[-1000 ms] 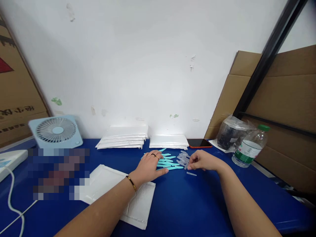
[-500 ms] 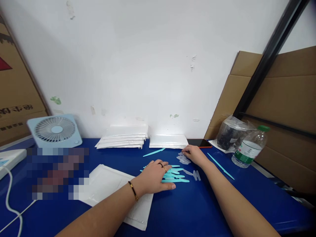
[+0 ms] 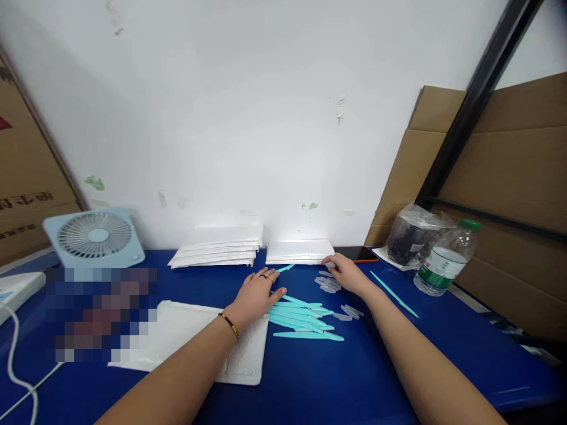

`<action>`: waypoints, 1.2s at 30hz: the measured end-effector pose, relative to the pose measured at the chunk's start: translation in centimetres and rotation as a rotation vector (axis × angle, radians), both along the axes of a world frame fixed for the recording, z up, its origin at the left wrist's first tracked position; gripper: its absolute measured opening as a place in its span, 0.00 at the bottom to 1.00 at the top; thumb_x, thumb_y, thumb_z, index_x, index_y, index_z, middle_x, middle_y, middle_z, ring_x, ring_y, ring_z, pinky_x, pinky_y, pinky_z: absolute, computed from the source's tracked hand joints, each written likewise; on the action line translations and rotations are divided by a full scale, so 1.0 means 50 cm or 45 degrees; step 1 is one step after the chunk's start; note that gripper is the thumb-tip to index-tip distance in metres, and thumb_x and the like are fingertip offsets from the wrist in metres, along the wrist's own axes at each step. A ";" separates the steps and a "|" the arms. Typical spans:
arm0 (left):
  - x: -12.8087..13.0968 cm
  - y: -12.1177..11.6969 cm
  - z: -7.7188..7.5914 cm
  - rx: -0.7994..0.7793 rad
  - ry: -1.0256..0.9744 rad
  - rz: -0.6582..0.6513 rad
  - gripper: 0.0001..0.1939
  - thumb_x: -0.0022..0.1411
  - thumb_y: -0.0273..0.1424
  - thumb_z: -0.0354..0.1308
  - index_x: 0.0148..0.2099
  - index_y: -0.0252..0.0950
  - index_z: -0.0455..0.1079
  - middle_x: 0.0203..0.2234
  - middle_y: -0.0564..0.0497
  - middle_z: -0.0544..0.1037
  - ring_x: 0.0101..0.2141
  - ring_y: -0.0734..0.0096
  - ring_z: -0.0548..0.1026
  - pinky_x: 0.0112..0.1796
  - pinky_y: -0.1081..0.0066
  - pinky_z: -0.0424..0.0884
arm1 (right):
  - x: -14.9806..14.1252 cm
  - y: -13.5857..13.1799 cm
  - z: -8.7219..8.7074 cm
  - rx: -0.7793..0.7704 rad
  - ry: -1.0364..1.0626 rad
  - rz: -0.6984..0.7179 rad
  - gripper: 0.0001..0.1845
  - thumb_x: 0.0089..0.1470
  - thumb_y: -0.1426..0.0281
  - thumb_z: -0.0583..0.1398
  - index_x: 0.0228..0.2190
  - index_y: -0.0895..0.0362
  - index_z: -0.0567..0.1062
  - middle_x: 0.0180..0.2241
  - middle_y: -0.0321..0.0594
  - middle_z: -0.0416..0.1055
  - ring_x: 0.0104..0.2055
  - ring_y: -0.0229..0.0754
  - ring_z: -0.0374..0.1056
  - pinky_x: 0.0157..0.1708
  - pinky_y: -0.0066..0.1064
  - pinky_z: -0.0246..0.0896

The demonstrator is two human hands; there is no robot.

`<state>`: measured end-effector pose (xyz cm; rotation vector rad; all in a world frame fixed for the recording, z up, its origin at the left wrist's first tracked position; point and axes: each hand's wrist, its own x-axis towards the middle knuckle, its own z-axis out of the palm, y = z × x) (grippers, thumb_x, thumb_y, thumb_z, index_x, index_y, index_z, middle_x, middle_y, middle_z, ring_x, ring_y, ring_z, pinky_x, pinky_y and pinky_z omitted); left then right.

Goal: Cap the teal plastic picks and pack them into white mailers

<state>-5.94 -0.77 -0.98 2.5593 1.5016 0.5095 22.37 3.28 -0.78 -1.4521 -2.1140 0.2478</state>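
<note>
Left fingers (image 3: 261, 279) spread by teal sticks (image 3: 297, 317), right fingers (image 3: 328, 260), grip unclear, container (image 3: 399, 243) in bag (image 3: 436, 220)

Your turquoise sticks (image 3: 299, 319) look like smooth plastic, the small clear pieces (image 3: 328, 284) translucent plastic. Before you, the white mailer (image 3: 190, 332) is glossy and faintly crinkled, the blue tabletop (image 3: 310, 378) smooth.

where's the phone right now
In the head view, the dark-screened phone lies right of centre near the wall, just right of the smaller stack of white mailers and beyond the right hand.
</note>
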 end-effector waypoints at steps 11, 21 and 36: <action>-0.019 0.027 0.007 0.024 -0.070 0.105 0.12 0.57 0.28 0.50 0.42 0.41 0.71 0.31 0.52 0.78 0.33 0.68 0.74 0.33 0.73 0.65 | -0.044 -0.036 0.015 -0.562 1.020 0.180 0.17 0.39 0.61 0.66 0.27 0.61 0.72 0.22 0.38 0.70 0.20 0.32 0.63 0.19 0.23 0.57; -0.019 0.025 0.018 -0.065 -0.441 -0.020 0.12 0.53 0.27 0.51 0.37 0.37 0.74 0.30 0.53 0.78 0.29 0.73 0.73 0.32 0.77 0.67 | -0.066 -0.042 0.016 -0.557 1.238 0.129 0.18 0.42 0.58 0.64 0.23 0.58 0.66 0.21 0.37 0.73 0.17 0.33 0.65 0.16 0.22 0.58; -0.003 0.019 0.016 -0.081 -0.589 -0.144 0.12 0.53 0.28 0.50 0.36 0.37 0.74 0.30 0.53 0.77 0.30 0.74 0.73 0.33 0.76 0.67 | -0.107 -0.056 0.015 -0.639 1.246 0.205 0.18 0.42 0.58 0.64 0.22 0.58 0.64 0.19 0.35 0.72 0.16 0.32 0.65 0.14 0.21 0.56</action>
